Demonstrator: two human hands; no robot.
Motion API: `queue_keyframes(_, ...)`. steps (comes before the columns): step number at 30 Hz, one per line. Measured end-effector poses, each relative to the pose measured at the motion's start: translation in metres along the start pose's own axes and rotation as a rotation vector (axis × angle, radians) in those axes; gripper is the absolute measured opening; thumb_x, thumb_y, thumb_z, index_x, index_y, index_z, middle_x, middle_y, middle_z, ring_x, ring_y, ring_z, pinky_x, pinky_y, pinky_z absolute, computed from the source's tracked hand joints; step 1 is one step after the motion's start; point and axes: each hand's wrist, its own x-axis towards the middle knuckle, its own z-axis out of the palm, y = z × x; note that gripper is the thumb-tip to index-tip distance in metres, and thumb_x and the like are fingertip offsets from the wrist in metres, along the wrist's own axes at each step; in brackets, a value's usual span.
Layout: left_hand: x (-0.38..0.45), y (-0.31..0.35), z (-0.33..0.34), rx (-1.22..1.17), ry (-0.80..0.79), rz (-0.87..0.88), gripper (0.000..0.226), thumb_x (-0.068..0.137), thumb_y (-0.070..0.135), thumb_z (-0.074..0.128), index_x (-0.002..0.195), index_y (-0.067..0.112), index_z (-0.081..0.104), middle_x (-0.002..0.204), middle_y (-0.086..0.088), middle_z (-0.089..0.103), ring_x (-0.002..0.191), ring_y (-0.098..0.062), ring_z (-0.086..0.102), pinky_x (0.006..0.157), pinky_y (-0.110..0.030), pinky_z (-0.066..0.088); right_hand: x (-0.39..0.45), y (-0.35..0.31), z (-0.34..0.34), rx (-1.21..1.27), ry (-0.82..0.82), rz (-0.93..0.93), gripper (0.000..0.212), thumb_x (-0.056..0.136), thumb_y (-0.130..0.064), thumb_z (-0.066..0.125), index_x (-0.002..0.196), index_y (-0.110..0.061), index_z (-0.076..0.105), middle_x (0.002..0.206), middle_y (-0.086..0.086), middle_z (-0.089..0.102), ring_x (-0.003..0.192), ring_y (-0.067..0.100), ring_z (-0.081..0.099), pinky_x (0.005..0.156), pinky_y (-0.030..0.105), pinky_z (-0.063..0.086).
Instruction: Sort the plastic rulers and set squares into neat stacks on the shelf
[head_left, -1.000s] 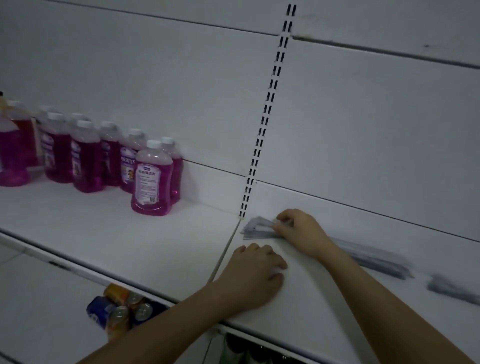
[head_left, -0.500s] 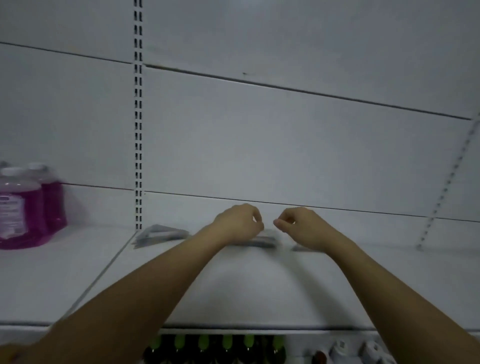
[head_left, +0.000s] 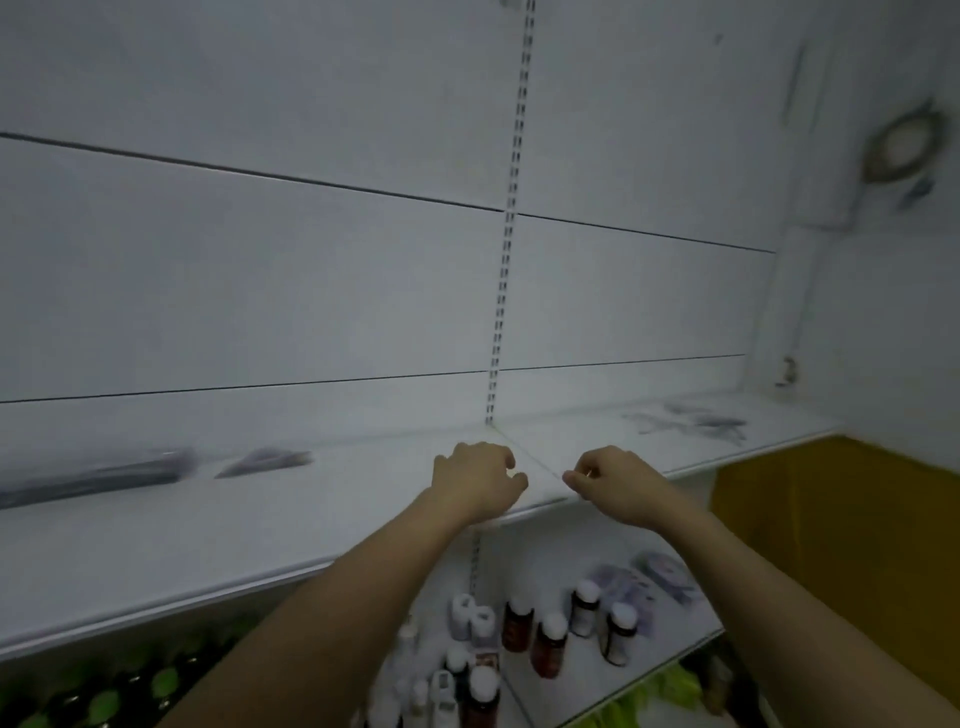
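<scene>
My left hand (head_left: 478, 480) and my right hand (head_left: 615, 483) hover side by side over the front of the white shelf (head_left: 156, 551), near the seam between two shelf boards. Neither holds anything that I can see. The left hand's fingers are loosely bent with the thumb apart. The right hand's thumb and forefinger tips meet. A long dark stack of rulers (head_left: 98, 475) lies at the far left. Beside it sits a small stack of set squares (head_left: 265, 462). A blurred loose scatter of rulers and set squares (head_left: 691, 421) lies on the shelf at the far right.
A slotted upright (head_left: 501, 291) runs down the white back panel. Below the shelf stand dark bottles with white caps (head_left: 545, 644) and green-capped bottles (head_left: 104, 701). A yellow-brown panel (head_left: 841, 561) is at the right, below the shelf's end.
The view has swung right along the shelf. Both hands left the ruler stack and moved right with it; the stacks now lie far to their left and the loose scatter came into sight.
</scene>
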Motion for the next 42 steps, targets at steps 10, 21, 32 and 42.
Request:
queue_keyframes(10, 0.092, 0.153, 0.073, 0.051, -0.101, 0.157, 0.048, 0.094, 0.052, 0.044, 0.136, 0.029, 0.050, 0.142, -0.003, 0.050, 0.129, -0.027, 0.043, 0.103, -0.043, 0.035, 0.005, 0.175, -0.045, 0.048, 0.061, 0.162, 0.034, 0.095, -0.038, 0.052, 0.072, -0.014, 0.054, 0.068, 0.001, 0.053, 0.065, 0.017, 0.050, 0.062, 0.031, 0.039)
queue_keyframes(21, 0.280, 0.233, 0.152, -0.146, -0.097, 0.202, 0.043, 0.094, 0.044, 0.046, 0.134, 0.028, 0.051, 0.141, -0.002, 0.050, 0.128, -0.025, 0.044, 0.102, -0.041, 0.036, 0.126, 0.328, -0.058, -0.003, -0.023, 0.222, 0.023, 0.095, -0.044, 0.051, 0.081, -0.027, 0.057, 0.085, -0.003, 0.061, 0.075, 0.011, 0.057, 0.066, 0.028, 0.045)
queue_keyframes(32, 0.419, 0.247, 0.201, -0.039, -0.029, 0.089, 0.053, 0.096, 0.051, 0.037, 0.145, 0.031, 0.034, 0.149, -0.002, 0.033, 0.136, -0.028, 0.031, 0.109, -0.050, 0.025, 0.269, 0.424, -0.058, -0.033, 0.074, 0.148, 0.058, 0.094, -0.047, 0.050, 0.145, -0.022, 0.037, 0.151, 0.005, 0.032, 0.137, 0.025, 0.032, 0.113, 0.040, 0.030)
queue_keyframes(42, 0.467, 0.251, 0.231, 0.125, -0.120, -0.020, 0.058, 0.096, 0.063, 0.021, 0.147, 0.035, 0.028, 0.156, 0.003, 0.023, 0.145, -0.026, 0.017, 0.113, -0.060, 0.012, 0.380, 0.484, -0.032, -0.211, -0.083, -0.025, 0.073, 0.091, -0.066, 0.020, 0.150, -0.023, 0.021, 0.155, 0.005, 0.024, 0.142, 0.026, 0.022, 0.114, 0.052, 0.018)
